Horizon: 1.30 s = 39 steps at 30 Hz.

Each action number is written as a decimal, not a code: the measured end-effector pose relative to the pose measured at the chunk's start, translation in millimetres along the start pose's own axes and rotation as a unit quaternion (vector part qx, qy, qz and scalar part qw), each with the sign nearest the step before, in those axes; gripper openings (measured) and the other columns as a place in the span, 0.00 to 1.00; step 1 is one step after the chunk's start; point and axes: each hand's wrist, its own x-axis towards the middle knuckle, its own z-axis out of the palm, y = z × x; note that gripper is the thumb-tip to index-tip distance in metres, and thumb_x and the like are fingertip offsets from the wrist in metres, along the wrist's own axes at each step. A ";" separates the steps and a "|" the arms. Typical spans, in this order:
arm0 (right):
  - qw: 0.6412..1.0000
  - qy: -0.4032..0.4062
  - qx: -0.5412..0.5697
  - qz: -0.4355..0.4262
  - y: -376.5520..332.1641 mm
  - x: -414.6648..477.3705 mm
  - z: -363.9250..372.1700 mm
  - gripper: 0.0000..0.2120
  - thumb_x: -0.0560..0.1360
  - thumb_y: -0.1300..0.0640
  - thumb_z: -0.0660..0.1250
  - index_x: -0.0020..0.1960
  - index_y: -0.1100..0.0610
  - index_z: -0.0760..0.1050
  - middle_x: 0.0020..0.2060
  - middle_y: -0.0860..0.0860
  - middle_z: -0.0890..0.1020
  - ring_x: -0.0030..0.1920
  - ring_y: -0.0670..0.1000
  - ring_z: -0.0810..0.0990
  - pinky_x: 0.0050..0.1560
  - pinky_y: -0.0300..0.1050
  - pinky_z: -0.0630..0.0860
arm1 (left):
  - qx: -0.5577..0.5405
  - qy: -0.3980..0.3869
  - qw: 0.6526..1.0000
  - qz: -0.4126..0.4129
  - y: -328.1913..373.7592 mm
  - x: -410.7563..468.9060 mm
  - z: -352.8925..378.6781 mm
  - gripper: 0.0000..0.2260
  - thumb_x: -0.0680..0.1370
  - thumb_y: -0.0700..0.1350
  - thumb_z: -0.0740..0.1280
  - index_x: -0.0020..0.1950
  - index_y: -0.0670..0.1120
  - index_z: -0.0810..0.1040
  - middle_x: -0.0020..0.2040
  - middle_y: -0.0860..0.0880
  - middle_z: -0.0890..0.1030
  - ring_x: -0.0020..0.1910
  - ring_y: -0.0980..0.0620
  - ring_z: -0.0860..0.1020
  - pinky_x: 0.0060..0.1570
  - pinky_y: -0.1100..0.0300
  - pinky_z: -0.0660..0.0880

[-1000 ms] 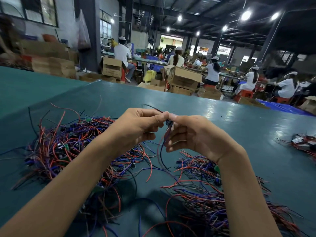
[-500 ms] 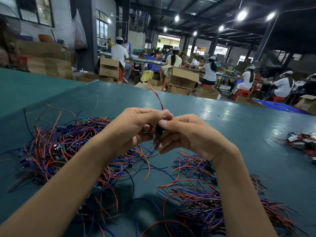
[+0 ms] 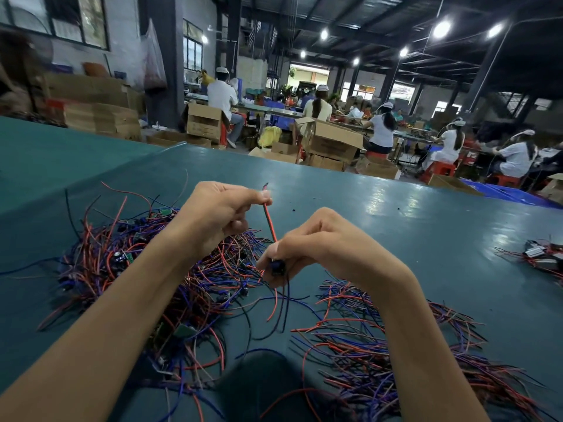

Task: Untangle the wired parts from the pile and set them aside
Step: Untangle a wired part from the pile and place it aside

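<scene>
head | left fingers (image 3: 259, 198) pinch red wire (image 3: 269, 219) | right fingers (image 3: 300, 239) grip dark part (image 3: 277, 266)

You're in a factory assembly hall: workers (image 3: 221, 97) in white caps sit on red stools (image 3: 438, 169) along long benches, cardboard boxes (image 3: 203, 121) crowd the floor, and lamps (image 3: 441, 28) hang under a dark steel roof (your own green table (image 3: 396, 226) carries heaps of wires (image 3: 122, 257)).

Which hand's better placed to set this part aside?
Right, probably. The right hand grips the part itself, and the combed pile lies under that forearm. The left hand only pinches the red wire near its end, over the tangled pile.
</scene>
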 end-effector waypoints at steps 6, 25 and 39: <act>0.999 -0.005 0.044 0.018 -2.8 -1.4 0.2 0.10 0.77 0.63 0.67 0.44 0.65 0.86 0.41 0.63 0.86 0.40 0.59 0.86 0.45 0.49 0.83 | -0.045 0.100 0.993 0.034 -6.5 8.2 -4.6 0.11 0.74 0.43 0.76 0.49 0.35 0.84 0.30 0.50 0.60 0.28 0.54 0.58 0.27 0.64 0.64; 0.962 0.201 0.172 0.060 5.4 11.6 -10.5 0.15 0.79 0.43 0.66 0.54 0.49 0.86 0.44 0.55 0.79 0.46 0.54 0.80 0.46 0.49 0.76 | 0.035 -0.213 0.974 -0.064 15.8 -14.0 13.8 0.21 0.70 0.56 0.74 0.55 0.42 0.85 0.46 0.47 0.84 0.39 0.57 0.79 0.40 0.61 0.73; 0.982 0.165 0.091 0.014 12.0 27.5 17.2 0.16 0.84 0.50 0.61 0.46 0.55 0.85 0.46 0.54 0.88 0.50 0.59 0.86 0.54 0.51 0.79 | -0.045 -0.053 0.995 -0.079 14.2 -5.1 5.7 0.18 0.64 0.56 0.78 0.47 0.44 0.88 0.40 0.51 0.85 0.48 0.48 0.81 0.63 0.42 0.77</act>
